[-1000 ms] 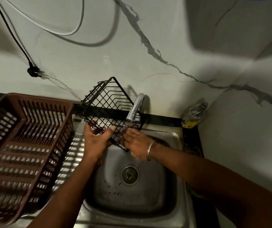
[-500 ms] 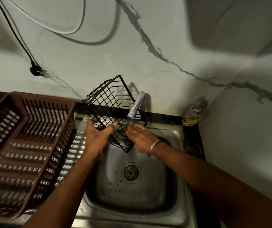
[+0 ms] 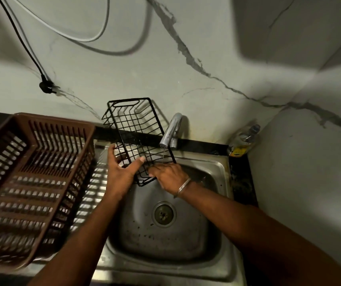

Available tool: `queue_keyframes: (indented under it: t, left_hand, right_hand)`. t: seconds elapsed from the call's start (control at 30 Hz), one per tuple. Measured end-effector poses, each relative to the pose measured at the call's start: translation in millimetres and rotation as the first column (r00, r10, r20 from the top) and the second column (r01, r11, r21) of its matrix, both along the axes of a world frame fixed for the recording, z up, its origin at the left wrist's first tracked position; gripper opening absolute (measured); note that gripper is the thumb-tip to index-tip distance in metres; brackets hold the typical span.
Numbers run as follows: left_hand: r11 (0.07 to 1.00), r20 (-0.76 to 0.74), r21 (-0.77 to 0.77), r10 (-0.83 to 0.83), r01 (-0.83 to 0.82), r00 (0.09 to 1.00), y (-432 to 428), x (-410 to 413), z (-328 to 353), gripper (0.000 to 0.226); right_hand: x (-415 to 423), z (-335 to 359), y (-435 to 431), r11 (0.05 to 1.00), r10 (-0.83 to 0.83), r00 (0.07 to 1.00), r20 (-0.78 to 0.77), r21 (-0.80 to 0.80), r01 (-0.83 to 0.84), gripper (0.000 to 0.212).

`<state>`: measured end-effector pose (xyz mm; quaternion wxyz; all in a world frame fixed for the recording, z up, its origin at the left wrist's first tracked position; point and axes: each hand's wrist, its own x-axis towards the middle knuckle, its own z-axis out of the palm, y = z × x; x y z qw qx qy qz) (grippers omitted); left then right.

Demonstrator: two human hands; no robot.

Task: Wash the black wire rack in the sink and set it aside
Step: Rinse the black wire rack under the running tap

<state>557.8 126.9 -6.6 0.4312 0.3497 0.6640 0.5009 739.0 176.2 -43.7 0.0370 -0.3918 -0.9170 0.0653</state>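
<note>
Stiff, light and likely slippery when wet, the rack (image 3: 133, 129) is gripped at its rim wires by left hand (image 3: 122, 172) and right hand (image 3: 169, 174), the surest hold.

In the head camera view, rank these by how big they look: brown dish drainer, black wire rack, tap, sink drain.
1. brown dish drainer
2. black wire rack
3. tap and sink drain: they look about alike, so I won't rank them.
</note>
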Motion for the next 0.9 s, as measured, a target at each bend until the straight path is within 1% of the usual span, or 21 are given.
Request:
queue_keyframes:
  t: [0.07,0.13,0.2,0.27,0.33,0.4,0.47,0.57,0.67,0.7,0.77,0.83,0.87,0.9]
  left_hand:
    - [1.0,-0.029,-0.006,-0.005,0.005,1.0,4.6,-5.2,2.6,0.097]
    - [1.0,-0.108,0.0,-0.027,0.027,0.994,7.8,-8.6,6.0,0.093]
    - [0.998,-0.174,0.023,-0.059,0.064,0.983,9.3,-8.2,11.3,0.097]
    - [0.997,-0.206,0.01,-0.069,0.073,0.976,13.4,-8.7,13.8,0.098]
    - [0.998,-0.217,-0.021,-0.06,0.057,0.974,17.2,-10.2,15.1,0.1]
    - [0.997,-0.242,-0.059,-0.071,0.059,0.968,18.2,-11.4,16.8,0.104]
    - [0.993,-0.262,-0.087,-0.105,0.085,0.959,16.9,-11.5,16.4,0.103]
    - [0.991,-0.283,-0.078,-0.122,0.104,0.951,17.9,-11.5,20.4,0.1]
    - [0.987,-0.302,-0.09,-0.156,0.135,0.941,18.7,-9.1,24.0,0.097]
    - [0.986,-0.297,-0.092,-0.158,0.136,0.942,19.1,-9.2,24.3,0.098]
    - [0.988,-0.274,-0.097,-0.145,0.123,0.951,20.7,-10.1,27.6,0.096]
    - [0.986,-0.287,-0.126,-0.144,0.112,0.947,20.8,-10.6,30.0,0.092]
    - [0.985,-0.303,-0.134,-0.148,0.111,0.941,19.3,-10.1,32.0,0.092]
    - [0.984,-0.311,-0.143,-0.15,0.109,0.939,17.8,-10.0,33.2,0.094]
  right_hand:
    - [-5.0,-1.6,-6.1,0.996,0.033,0.995,0.089,-0.087,-0.026,0.034]
    - [-5.1,-4.9,-8.3,0.983,0.139,0.987,0.076,-0.129,-0.129,0.041]
    - [5.5,-6.8,-0.8,0.97,0.239,0.966,0.104,-0.076,-0.232,0.056]
    - [16.6,-8.0,11.9,0.958,0.276,0.941,0.198,0.028,-0.286,0.068]
    - [18.6,-6.8,16.7,0.951,0.261,0.917,0.303,0.085,-0.298,0.068]
    - [17.2,-10.5,19.7,0.917,0.321,0.848,0.423,0.085,-0.389,0.063]
    - [21.3,-12.5,24.8,0.883,0.36,0.787,0.501,0.09,-0.461,0.064]
    - [27.1,-9.7,25.2,0.878,0.338,0.798,0.499,0.138,-0.458,0.076]
    - [29.2,-9.0,28.2,0.819,0.436,0.73,0.527,0.105,-0.565,0.086]
    - [30.1,-7.8,30.2,0.819,0.431,0.728,0.532,0.108,-0.564,0.088]
    - [28.8,-5.5,27.9,0.857,0.376,0.762,0.527,0.115,-0.503,0.088]
    - [28.7,-10.4,23.3,0.844,0.422,0.768,0.482,0.1,-0.527,0.085]
    - [28.8,-11.3,23.8,0.824,0.467,0.752,0.465,0.078,-0.561,0.084]
    - [29.1,-9.9,26.5,0.819,0.484,0.755,0.443,0.076,-0.569,0.083]
